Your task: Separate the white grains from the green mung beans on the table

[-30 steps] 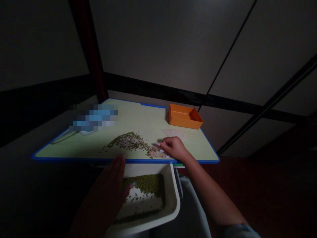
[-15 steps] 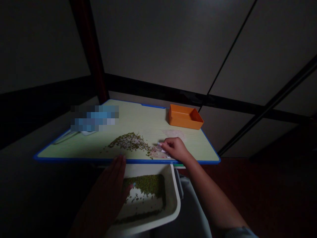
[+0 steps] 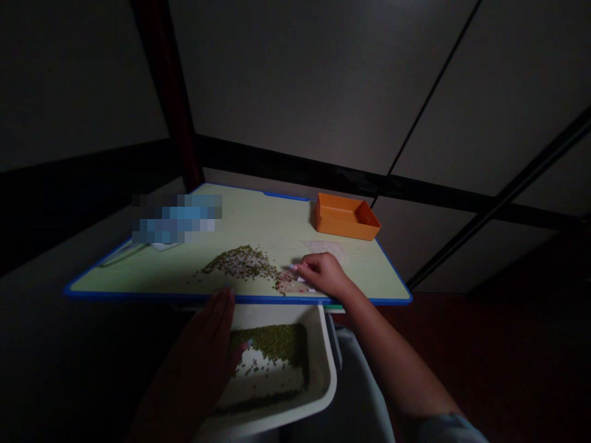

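Note:
On the pale green, blue-edged table a loose pile of small green beans or seeds is spread out, thinning toward the right. My right hand rests at its right end with fingers curled and thumb and index pressed together. Whatever may be between those fingertips is too small to tell. Reddish bits and white scraps lie beneath that hand. In shadow, my left hand stretches its fingers up to the table's front edge, thumb apart, over the white bin. Green beans or seeds lie along the bin's far side.
An orange open box stands at the table's back right. Just in front of it is a pale, pinkish patch of small bits. A blurred-out bluish object sits at the left with a cable. Wall panels rise behind the table.
My right hand has shifted slightly left, toward the pile, fingers still curled. My left hand stays in place at the table edge.

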{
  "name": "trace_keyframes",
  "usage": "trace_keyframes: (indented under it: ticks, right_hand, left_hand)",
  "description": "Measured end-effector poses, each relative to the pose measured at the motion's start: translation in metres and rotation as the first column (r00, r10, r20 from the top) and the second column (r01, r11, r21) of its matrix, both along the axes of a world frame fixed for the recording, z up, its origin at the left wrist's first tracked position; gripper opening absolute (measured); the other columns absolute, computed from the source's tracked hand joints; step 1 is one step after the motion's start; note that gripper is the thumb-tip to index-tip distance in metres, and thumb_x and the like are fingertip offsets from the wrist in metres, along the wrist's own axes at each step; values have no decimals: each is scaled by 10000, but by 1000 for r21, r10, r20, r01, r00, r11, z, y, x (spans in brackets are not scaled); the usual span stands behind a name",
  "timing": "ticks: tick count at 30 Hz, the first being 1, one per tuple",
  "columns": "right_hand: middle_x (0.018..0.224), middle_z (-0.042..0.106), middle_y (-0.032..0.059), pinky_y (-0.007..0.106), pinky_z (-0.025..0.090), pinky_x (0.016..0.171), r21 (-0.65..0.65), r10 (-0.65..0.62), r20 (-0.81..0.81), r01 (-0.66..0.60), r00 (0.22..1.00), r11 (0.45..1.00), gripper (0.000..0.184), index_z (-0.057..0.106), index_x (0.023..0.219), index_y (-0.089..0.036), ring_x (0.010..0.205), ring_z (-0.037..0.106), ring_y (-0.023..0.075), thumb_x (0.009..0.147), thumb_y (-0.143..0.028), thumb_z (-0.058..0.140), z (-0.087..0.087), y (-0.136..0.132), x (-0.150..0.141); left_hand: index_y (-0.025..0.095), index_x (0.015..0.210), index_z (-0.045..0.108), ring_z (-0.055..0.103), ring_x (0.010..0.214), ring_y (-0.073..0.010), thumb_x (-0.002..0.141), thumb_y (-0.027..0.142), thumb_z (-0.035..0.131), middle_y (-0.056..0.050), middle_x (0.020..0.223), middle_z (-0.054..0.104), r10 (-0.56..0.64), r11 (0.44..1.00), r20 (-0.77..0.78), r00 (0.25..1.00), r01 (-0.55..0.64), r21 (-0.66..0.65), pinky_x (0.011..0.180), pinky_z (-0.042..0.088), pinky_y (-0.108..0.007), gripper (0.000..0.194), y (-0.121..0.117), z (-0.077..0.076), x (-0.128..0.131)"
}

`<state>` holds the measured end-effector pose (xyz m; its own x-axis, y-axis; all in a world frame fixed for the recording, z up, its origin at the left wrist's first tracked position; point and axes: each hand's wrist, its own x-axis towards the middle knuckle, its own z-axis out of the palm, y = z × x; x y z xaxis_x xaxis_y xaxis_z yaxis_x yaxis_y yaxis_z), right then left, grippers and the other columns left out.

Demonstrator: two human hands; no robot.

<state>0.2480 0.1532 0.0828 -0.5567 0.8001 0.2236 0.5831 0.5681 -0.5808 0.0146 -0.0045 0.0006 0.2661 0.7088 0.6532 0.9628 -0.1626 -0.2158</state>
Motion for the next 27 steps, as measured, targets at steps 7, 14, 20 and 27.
trace_keyframes:
  ticks: [7, 14, 20, 27]
  right_hand:
    - [521, 537, -30, 227, 224, 536, 16, -13, -8, 13, 1000, 1000, 356, 627, 619, -161, 511, 443, 84, 904, -372, 594, -1, 1, 3]
    - [527, 532, -25, 229, 238, 521, 37, -84, -70, 87, 994, 996, 391, 592, 603, -167, 520, 440, 93, 898, -424, 573, -8, 6, 11]
    - [529, 535, -20, 230, 228, 519, 59, -111, -56, 114, 992, 992, 391, 598, 608, -169, 525, 438, 95, 898, -428, 562, -8, 6, 10]
    - [527, 545, -21, 227, 221, 527, 57, -96, -41, 99, 994, 993, 378, 617, 613, -172, 515, 454, 96, 894, -423, 582, -9, 5, 10]
  left_hand:
    - [68, 1495, 149, 465, 1340, -309, 905, 547, 296, -219, 1474, 439, 6, 999, 43, 999, -4, -37, 1016, 451, -435, 774, 0, -2, 0]
    - [68, 1493, 168, 460, 1345, -312, 901, 557, 314, -216, 1467, 449, -3, 999, 41, 999, 4, -34, 1027, 445, -441, 782, -1, 0, 0]
    - [75, 1492, 177, 435, 1367, -303, 893, 586, 317, -206, 1487, 428, 11, 998, 48, 999, -8, -61, 1052, 429, -434, 801, -1, -4, -2]
    - [78, 1498, 148, 455, 1352, -298, 898, 584, 303, -207, 1473, 446, 12, 999, 19, 1000, -11, -47, 1036, 447, -423, 800, -1, -1, -2]
